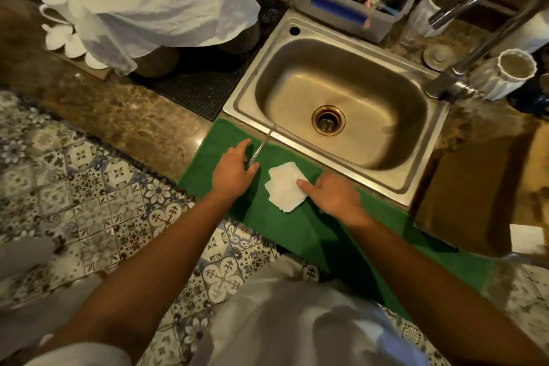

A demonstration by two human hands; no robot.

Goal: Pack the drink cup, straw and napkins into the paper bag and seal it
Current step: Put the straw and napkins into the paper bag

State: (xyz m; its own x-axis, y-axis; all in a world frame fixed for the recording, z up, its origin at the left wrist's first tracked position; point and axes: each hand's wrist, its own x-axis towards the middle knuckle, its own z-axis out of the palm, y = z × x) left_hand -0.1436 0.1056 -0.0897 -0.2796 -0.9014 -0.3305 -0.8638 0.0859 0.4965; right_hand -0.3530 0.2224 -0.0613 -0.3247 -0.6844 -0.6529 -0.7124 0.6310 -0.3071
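Currently sink [297,74] sits beyond both our hands, green cloth [282,235] under them. Our R hand [335,197] lays its thumb on edge of napkins [283,192]; can't tell if it pinches. Our L hand [233,171], fingers loosely spread, is at near end of straw [266,140], whose far end is on sink rim; grip unclear.

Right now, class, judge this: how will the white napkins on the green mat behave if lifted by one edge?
The napkins are probably light and floppy: thin sheets lying flat on the green mat. Their corners are fanned unevenly, so the loose stack may slide apart unless pinched together.
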